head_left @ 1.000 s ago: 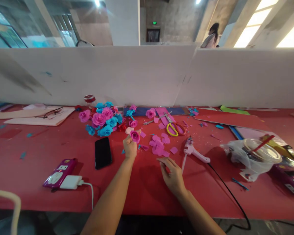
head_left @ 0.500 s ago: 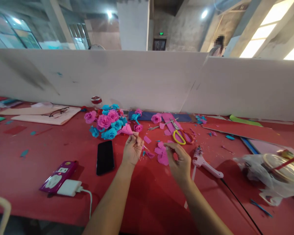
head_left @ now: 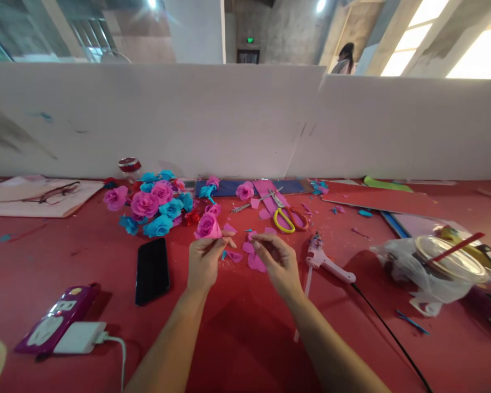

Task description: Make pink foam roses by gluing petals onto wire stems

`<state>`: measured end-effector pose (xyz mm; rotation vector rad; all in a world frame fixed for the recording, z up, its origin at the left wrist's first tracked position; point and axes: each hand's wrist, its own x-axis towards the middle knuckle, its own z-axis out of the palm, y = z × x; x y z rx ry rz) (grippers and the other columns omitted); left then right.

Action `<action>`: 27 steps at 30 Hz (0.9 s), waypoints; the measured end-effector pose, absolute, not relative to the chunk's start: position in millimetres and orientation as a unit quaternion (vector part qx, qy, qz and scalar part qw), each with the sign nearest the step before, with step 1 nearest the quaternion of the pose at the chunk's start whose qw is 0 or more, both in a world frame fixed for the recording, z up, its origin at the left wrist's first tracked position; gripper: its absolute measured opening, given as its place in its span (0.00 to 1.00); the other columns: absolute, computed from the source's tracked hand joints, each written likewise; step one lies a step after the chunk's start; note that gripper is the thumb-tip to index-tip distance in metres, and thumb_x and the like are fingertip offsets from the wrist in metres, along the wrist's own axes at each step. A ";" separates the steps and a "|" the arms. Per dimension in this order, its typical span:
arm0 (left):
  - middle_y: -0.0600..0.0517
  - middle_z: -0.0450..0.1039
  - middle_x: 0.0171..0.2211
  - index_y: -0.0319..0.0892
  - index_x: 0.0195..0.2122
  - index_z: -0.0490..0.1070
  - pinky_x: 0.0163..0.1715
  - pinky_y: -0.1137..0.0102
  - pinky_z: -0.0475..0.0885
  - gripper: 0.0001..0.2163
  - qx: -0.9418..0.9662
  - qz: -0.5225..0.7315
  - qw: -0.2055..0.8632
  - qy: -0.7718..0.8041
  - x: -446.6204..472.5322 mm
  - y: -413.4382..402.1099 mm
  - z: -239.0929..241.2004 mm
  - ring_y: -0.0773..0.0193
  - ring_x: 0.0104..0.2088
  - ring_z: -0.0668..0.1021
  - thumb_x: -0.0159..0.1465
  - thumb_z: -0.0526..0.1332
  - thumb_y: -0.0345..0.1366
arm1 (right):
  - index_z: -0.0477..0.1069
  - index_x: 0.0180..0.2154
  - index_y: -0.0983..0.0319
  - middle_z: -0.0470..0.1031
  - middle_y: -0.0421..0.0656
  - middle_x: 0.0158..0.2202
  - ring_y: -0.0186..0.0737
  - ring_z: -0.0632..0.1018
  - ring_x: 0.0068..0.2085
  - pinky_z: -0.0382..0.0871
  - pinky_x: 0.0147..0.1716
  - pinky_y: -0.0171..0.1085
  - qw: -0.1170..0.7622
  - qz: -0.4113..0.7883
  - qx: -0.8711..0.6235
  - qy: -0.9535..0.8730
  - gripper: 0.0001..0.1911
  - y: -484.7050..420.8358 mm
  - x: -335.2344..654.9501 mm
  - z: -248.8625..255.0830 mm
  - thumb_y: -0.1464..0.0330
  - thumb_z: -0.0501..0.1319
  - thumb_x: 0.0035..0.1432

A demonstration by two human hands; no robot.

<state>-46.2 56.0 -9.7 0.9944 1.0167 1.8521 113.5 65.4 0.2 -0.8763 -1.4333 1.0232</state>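
My left hand (head_left: 204, 262) pinches the base of a pink paper rose (head_left: 208, 226), its layered bloom turned up and toward me. To its right, my right hand (head_left: 276, 262) has thumb and fingers brought together above loose pink petals (head_left: 256, 262). A scrap of pink shows at those fingertips, but I cannot tell whether they hold it. Pink and blue paper roses (head_left: 145, 204) stand bunched to the left of my left hand. Scissors with yellow and orange handles (head_left: 285, 219) lie beyond my right hand. A pink glue gun (head_left: 327, 262) rests just right of it.
On the left are a black phone (head_left: 153, 271) and a purple power strip (head_left: 61, 314) with a white charger (head_left: 79, 337). A plastic bag (head_left: 413, 267) with a round container sits at right. Behind the red table (head_left: 237, 349) rises a white partition (head_left: 167, 120).
My view has shifted to the right. The rose in my left hand has turned so its open bloom shows. My right hand has come nearer to my left.
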 end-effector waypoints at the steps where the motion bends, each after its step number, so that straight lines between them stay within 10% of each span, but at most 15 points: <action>1: 0.51 0.76 0.24 0.40 0.27 0.79 0.22 0.74 0.66 0.06 0.385 0.730 0.404 0.395 -45.3 55.0 -7.7 0.71 0.20 0.70 0.53 0.70 0.37 | 0.76 0.39 0.59 0.78 0.44 0.35 0.37 0.75 0.33 0.69 0.33 0.35 0.541 0.421 -0.367 -0.629 0.08 63.8 112.2 -0.1 0.65 0.62 0.58; 8: 0.53 0.74 0.23 0.38 0.25 0.76 0.18 0.78 0.63 0.07 0.213 0.758 0.519 0.334 -46.4 63.7 -3.1 0.75 0.19 0.70 0.50 0.72 0.33 | 0.76 0.38 0.62 0.78 0.42 0.26 0.34 0.75 0.26 0.68 0.28 0.33 0.403 0.479 -0.377 -0.682 0.10 48.9 98.2 -6.1 0.66 0.57 0.60; 14: 0.53 0.70 0.22 0.36 0.29 0.72 0.23 0.79 0.70 0.09 -0.007 0.692 0.651 0.314 -57.3 75.1 -11.2 0.74 0.22 0.74 0.66 0.56 0.29 | 0.70 0.39 0.62 0.66 0.32 0.12 0.30 0.65 0.13 0.58 0.16 0.29 0.308 0.585 -0.407 -0.630 0.11 34.7 85.1 -18.3 0.64 0.53 0.63; 22: 0.57 0.62 0.17 0.34 0.29 0.69 0.11 0.82 0.51 0.16 0.138 0.539 0.783 0.279 -59.2 64.5 -11.0 0.81 0.09 0.52 0.70 0.46 0.28 | 0.68 0.24 0.61 0.74 0.38 0.19 0.30 0.71 0.18 0.60 0.17 0.29 0.184 0.587 -0.316 -0.722 0.11 38.3 95.1 -17.4 0.65 0.62 0.57; 27: 0.56 0.66 0.17 0.35 0.31 0.70 0.10 0.84 0.50 0.07 0.241 0.435 0.837 0.228 -55.5 56.1 -9.3 0.83 0.09 0.47 0.65 0.56 0.30 | 0.70 0.28 0.61 0.70 0.36 0.20 0.30 0.69 0.22 0.63 0.24 0.31 0.377 0.584 -0.357 -0.624 0.10 64.5 121.4 0.5 0.62 0.61 0.58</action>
